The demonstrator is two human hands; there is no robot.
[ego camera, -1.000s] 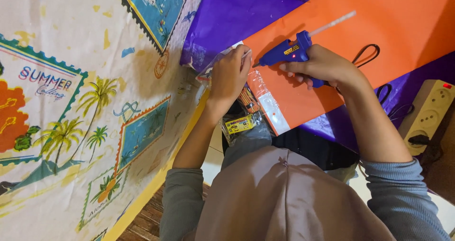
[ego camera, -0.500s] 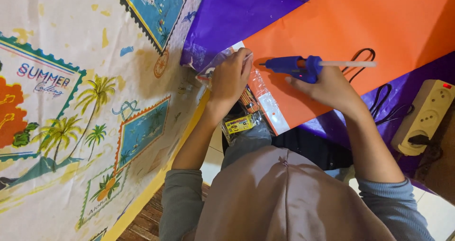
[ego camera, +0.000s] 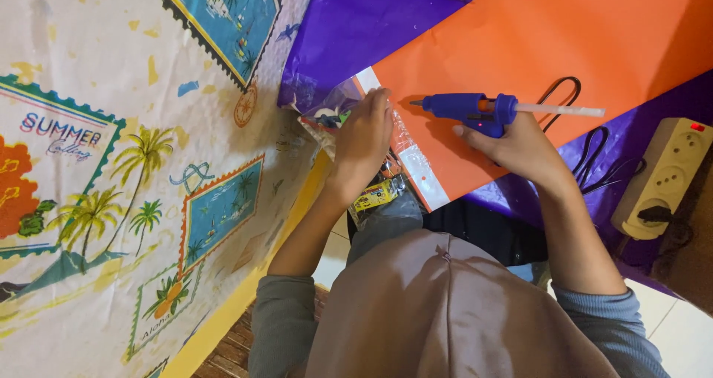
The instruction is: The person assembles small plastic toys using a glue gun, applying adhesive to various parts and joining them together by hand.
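While my right hand (ego camera: pixel 520 144) stays out of it — fingers wrapped tight round the blue glue gun (ego camera: pixel 475 111), nozzle aimed left, glue stick poking out the back — my left hand (ego camera: pixel 364 137) lies flat, fingers together, pressing a clear plastic bag (ego camera: pixel 416 163) at the orange paper's (ego camera: pixel 564 44) edge. Purple sheet (ego camera: pixel 356 29) underneath, power strip (ego camera: pixel 661 177) far right.

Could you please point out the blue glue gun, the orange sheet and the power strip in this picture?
blue glue gun (ego camera: pixel 464 107): head view, on the blue barrel, behind the nozzle.
orange sheet (ego camera: pixel 564 36): head view, on a bare stretch of its upper middle.
power strip (ego camera: pixel 661 177): head view, on its beige casing, near a socket.
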